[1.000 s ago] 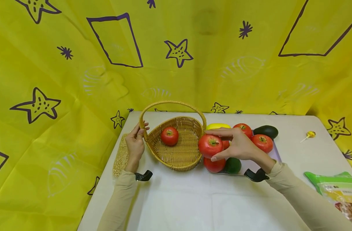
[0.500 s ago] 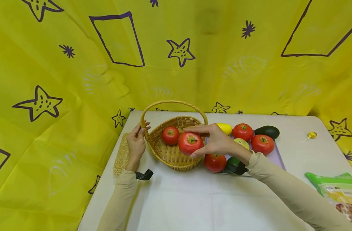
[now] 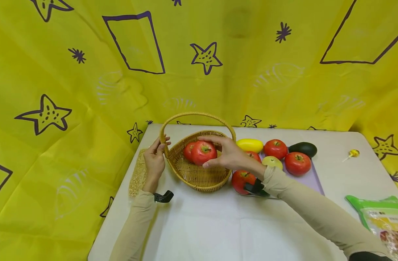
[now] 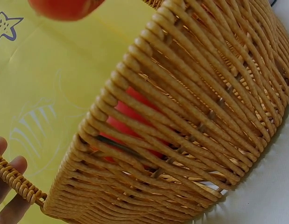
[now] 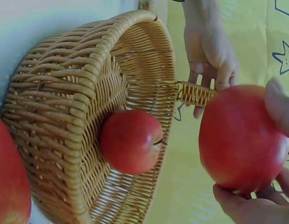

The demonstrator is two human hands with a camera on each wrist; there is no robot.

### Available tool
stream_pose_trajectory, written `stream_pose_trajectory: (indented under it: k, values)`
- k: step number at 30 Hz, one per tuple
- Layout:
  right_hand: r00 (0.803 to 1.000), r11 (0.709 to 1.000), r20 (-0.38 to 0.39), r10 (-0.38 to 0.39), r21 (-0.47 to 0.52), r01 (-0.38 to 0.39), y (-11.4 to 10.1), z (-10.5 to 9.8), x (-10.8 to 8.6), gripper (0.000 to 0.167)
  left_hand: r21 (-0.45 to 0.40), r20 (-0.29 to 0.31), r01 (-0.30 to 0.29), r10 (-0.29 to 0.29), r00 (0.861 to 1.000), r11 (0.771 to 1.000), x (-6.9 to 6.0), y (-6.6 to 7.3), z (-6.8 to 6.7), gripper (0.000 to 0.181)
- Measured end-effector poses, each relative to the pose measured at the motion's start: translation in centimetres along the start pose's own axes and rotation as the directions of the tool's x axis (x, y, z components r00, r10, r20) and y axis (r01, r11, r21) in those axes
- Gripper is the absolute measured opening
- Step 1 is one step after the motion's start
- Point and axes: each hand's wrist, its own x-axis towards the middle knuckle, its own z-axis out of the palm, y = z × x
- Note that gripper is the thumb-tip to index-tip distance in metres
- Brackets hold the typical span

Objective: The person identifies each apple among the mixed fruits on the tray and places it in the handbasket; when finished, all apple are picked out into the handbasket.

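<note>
Between the fingers and thumb of my right hand [image 3: 231,154] is a red apple [image 3: 203,153], held over the wicker basket [image 3: 202,179]. The right wrist view shows this apple raised above the basket's rim, apart from a second red apple [image 5: 130,142] lying inside. In the head view the held apple partly covers that one. My left hand [image 3: 154,159] grips the basket's arched handle [image 3: 199,114] near its left base. Only the left fingertips [image 4: 18,164] around the handle show in the left wrist view, while the inner apple is seen through the weave.
Right of the basket a lavender tray [image 3: 317,183] bears several red apples [image 3: 297,164], a yellow fruit [image 3: 249,145], a pale green fruit [image 3: 272,162] and a dark green one [image 3: 302,149]. A lollipop [image 3: 353,153] and a green-topped bag [image 3: 378,212] lie farther right. A grain-filled bag [image 3: 137,179] lies left.
My right hand has carried the apple leftward from above the tray to over the basket, near the apple inside. The left hand has stayed on the handle.
</note>
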Motion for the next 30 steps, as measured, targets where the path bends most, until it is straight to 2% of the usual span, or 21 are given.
stream_pose_trajectory:
  k: [6, 12, 18, 23, 30]
  values:
    - [0.993, 0.992, -0.05, 0.109, -0.053, -0.111, 0.5, 0.5, 1.1, 0.084, 0.006, -0.001, 0.005, -0.005, 1.0, 1.0, 0.0, 0.0, 0.0, 0.034]
    - [0.982, 0.983, -0.097, 0.16, -0.074, -0.168, 1.2, 0.6, 2.2, 0.083, 0.01, -0.006, 0.009, -0.009, 1.0, 1.0, 0.0, 0.2, 0.0, 0.034]
    - [0.963, 0.967, -0.126, 0.237, -0.068, -0.246, 1.9, 0.4, 3.1, 0.081, 0.004, -0.007, 0.003, -0.003, 1.0, 1.0, 0.1, 0.2, 0.1, 0.033]
    - [0.953, 0.958, -0.144, 0.268, -0.067, -0.28, 2.4, 0.4, 3.4, 0.081, 0.008, -0.004, 0.002, -0.002, 1.0, 1.0, 0.1, 0.1, 0.1, 0.033]
    - [0.95, 0.939, -0.148, 0.273, -0.173, -0.297, 3.3, 0.7, 3.8, 0.081, 0.017, -0.005, 0.006, -0.006, 1.0, 1.0, 0.0, 0.1, 0.0, 0.034]
